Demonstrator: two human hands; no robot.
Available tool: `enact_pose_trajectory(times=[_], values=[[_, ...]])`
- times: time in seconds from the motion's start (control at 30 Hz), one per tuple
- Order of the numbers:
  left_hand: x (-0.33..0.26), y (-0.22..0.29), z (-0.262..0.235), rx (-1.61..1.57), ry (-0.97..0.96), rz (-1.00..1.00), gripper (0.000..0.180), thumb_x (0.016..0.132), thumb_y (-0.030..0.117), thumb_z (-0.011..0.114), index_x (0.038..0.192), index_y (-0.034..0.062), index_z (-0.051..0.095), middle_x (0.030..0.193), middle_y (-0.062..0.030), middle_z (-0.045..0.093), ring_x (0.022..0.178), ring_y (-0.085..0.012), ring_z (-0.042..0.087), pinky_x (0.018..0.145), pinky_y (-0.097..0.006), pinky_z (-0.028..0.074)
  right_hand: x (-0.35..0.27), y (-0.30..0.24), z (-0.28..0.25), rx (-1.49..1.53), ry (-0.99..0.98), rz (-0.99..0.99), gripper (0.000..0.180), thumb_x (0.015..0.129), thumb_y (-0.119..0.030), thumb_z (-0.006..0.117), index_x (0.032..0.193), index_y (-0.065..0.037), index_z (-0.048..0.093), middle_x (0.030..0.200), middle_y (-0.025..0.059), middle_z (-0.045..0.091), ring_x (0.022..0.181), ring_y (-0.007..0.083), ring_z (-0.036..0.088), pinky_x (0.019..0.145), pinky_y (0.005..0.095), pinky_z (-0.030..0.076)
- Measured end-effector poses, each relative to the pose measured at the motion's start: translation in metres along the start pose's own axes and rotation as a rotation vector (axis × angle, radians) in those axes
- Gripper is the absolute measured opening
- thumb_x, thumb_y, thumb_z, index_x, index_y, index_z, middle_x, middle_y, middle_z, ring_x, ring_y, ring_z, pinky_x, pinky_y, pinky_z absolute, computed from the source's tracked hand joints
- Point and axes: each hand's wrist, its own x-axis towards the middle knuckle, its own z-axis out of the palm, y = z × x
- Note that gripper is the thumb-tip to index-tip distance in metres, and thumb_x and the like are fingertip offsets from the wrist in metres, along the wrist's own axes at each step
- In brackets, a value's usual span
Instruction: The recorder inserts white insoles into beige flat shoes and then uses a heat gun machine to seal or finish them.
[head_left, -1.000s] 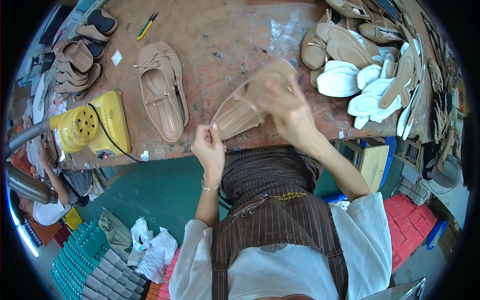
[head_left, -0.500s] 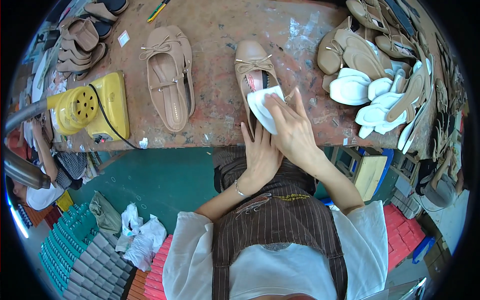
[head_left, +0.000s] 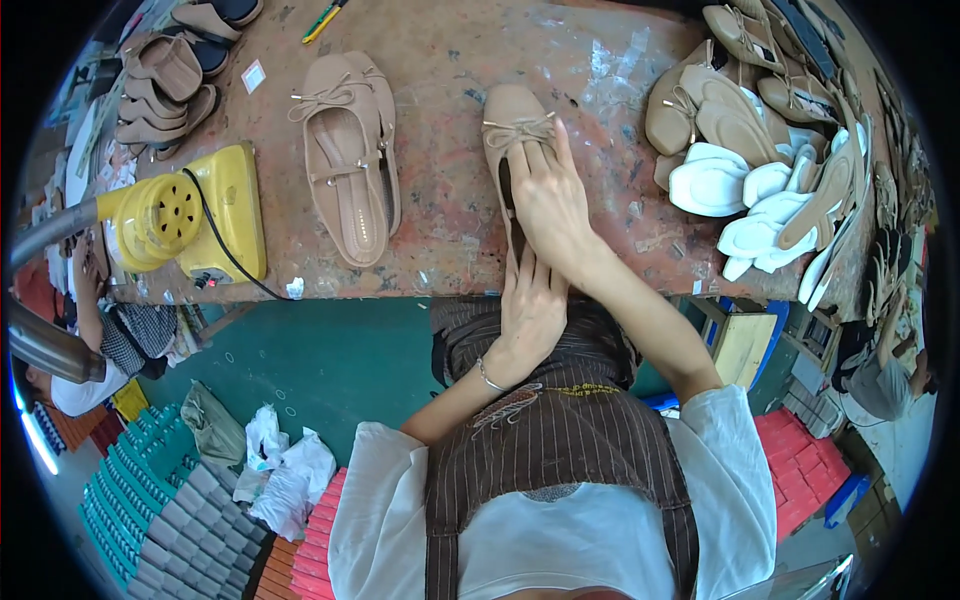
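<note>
A beige flat shoe [head_left: 513, 102] with a thin bow lies in front of me at the table's near edge, toe pointing away. My right hand [head_left: 552, 212] reaches down into its opening, fingers stretched out, tips hidden under the bow and one digit raised apart. At the heel end, my left hand [head_left: 533, 322] has its fingers together around the back of the shoe. Both hands cover most of the shoe's inside, and no white insole shows there. To the left, a pair of similar beige shoes [head_left: 345, 185] lies close together.
A yellow machine [head_left: 225, 215] with a black cord stands at the left. Stacked sandals [head_left: 165, 95] lie behind it, near a green-yellow cutter [head_left: 322, 22]. White and tan insoles [head_left: 708, 182] pile up at right beside more beige shoes [head_left: 672, 115]. Other people sit at both sides.
The white insole in my right hand has gone out of sight as that hand moved forward into the shoe. My left hand's spread fingers have come together at the heel.
</note>
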Motion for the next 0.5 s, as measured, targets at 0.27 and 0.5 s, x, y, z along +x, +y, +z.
enact_pose_trajectory(times=[0.27,0.5], values=[[-0.001,-0.001,0.000,-0.077,-0.009,-0.057,0.045,0.082,0.005,0.060,0.125,-0.0061,0.058,0.120,-0.0244,0.057,0.123,-0.0453,0.048,0.114,-0.063,0.028,-0.009,-0.005,0.008,-0.204,0.180,-0.027,0.057,0.087,-0.013,0.051,0.136,0.016,0.043,0.133,0.0308,0.053,0.131,0.0402,0.049,0.120,0.0523,0.021],[0.002,0.004,0.004,-0.036,0.078,0.064,0.038,0.086,0.008,0.057,0.119,-0.0114,0.057,0.117,-0.0300,0.056,0.119,-0.0463,0.049,0.111,-0.065,0.029,0.006,0.006,0.009,-0.257,0.244,-0.024,0.035,0.086,-0.016,0.055,0.115,0.003,0.060,0.112,0.0200,0.065,0.117,0.0323,0.058,0.119,0.0554,0.017]])
